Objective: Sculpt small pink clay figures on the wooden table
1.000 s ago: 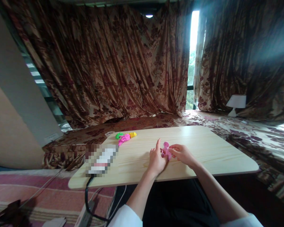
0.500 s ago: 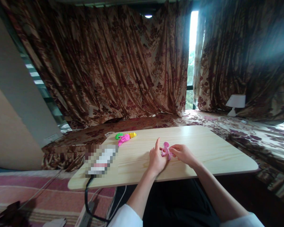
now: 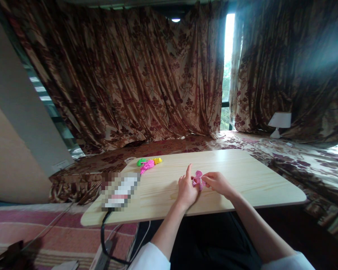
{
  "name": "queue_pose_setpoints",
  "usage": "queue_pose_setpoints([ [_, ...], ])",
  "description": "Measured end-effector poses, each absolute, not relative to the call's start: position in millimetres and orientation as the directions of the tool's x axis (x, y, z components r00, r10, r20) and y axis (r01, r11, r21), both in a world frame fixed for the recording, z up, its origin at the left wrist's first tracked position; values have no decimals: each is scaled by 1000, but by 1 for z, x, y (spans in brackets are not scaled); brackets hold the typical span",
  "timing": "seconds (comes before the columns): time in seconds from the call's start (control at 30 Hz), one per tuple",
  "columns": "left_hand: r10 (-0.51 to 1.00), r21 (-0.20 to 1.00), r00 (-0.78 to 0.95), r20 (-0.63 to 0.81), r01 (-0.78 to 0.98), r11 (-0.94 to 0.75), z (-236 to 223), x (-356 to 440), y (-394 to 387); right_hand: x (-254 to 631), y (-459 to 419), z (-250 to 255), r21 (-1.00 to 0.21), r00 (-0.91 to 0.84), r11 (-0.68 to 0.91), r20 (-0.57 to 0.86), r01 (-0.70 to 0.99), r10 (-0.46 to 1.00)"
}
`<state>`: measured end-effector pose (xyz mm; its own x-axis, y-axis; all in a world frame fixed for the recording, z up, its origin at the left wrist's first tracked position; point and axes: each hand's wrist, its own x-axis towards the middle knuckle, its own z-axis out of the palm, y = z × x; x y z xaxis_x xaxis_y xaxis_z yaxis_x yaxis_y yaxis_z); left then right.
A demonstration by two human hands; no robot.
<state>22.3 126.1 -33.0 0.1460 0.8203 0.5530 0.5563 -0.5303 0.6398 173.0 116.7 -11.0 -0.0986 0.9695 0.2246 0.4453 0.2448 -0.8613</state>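
Over the near middle of the table, both hands hold a small pink piece with rounded petal-like lobes (image 3: 198, 174); it may be soft, but its material cannot be made out. My left hand (image 3: 186, 191) grips it from the left, with one finger pointing up and the others curled. From the right, my right hand (image 3: 217, 183) pinches its edge between thumb and fingers. Parts of the pink piece are hidden behind the fingers.
On the table (image 3: 236, 168), a bright pink bundle (image 3: 147, 165) lies beside a green piece (image 3: 141, 161) and a yellow piece (image 3: 157, 161). A pixelated object (image 3: 121, 191) with a black cable (image 3: 102, 232) is at the left. A white lamp (image 3: 280, 120) stands beyond, at the right.
The pink piece has turned slightly between the fingers, and its upper lobe sits a little lower. Both hands stay almost where they were, still holding it.
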Motion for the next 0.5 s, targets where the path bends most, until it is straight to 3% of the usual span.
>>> queue_pose_setpoints([
  [0.3,847,730,112,519,457,-508,-34,22,126,178,125,-21,-838,-64,222,220,498,973],
  [0.5,850,755,110,515,412,-510,-34,22,125,182,123,-19,-878,-28,173,180,446,983],
])
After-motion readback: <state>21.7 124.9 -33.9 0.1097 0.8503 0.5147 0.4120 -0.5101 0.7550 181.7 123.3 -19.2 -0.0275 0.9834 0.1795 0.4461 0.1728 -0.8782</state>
